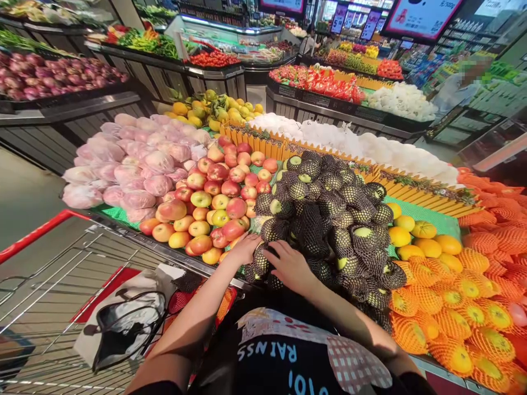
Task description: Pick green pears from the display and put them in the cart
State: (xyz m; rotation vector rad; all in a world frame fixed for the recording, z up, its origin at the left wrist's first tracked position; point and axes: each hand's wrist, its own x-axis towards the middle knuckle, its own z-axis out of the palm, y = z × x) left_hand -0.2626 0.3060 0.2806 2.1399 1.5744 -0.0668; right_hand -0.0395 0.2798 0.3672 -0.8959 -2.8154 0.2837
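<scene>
In the head view, both my hands are at the near edge of a pile of round green fruit (329, 197) in black foam nets. My left hand (246, 249) lies against the left side of one netted green fruit (261, 262), fingers curved over its top. From the right, my right hand (290, 267) reaches the same fruit with bent fingers slightly apart. That fruit sits between the two hands; the undersides of my fingers are hidden. Loose red and yellow apples (220, 202) lie just left of my left hand.
A wire shopping cart (88, 258) with a beige bag (93, 334) stands at my left. Pink bagged fruit (135, 159) lies beyond the apples. Oranges (426, 229) and orange-netted fruit (457, 307) are at right. An orange fence divider (362, 171) runs behind the pile. A person (457, 90) stands far right.
</scene>
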